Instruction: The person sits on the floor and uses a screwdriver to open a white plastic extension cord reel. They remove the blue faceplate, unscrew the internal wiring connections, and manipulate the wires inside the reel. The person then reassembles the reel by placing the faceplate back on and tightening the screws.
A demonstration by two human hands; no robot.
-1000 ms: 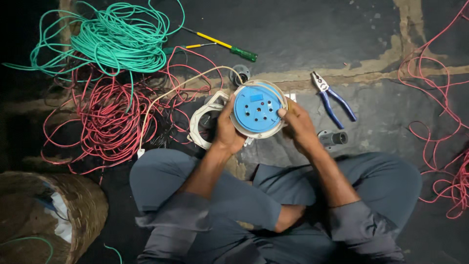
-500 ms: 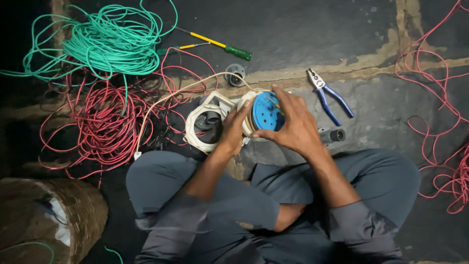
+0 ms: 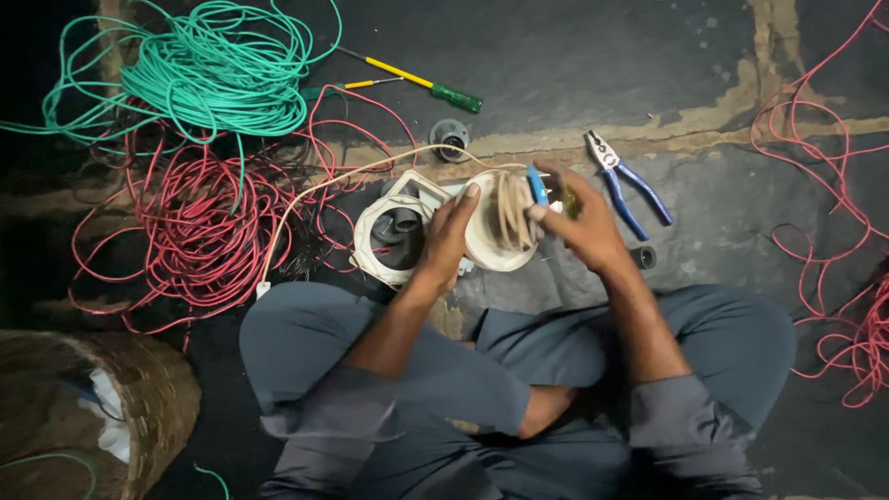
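Item: round white cord reel point(image 3: 500, 227), blue-faced, held above the floor point(image 3: 574, 56) in front of the crossed legs.

- Left hand point(image 3: 446, 236) — clasps the reel's near rim, fingers over its edge.
- Right hand point(image 3: 579, 222) — grips the far side, thumb and fingers pinched at the blue face point(image 3: 536, 185).
- Change: a second ago the blue face lay flat toward the camera; now the reel stands tilted edge-on, wound cream cord point(image 3: 509, 208) exposed — the hands are turning it over, so work seems to be shifting from the face to the winding or the back.
- White frame part point(image 3: 394, 231) — on the floor, just left of the reel, with a cream lead point(image 3: 315, 190) running off it.
- Blue-handled pliers point(image 3: 625, 181) — right of the hands.
- Green-handled screwdriver point(image 3: 417, 81) — toward the far edge.
- Green wire coil point(image 3: 199, 69), red wire tangle point(image 3: 194, 227) — far-left corner.
- Woven basket point(image 3: 102, 407) — near-left corner.
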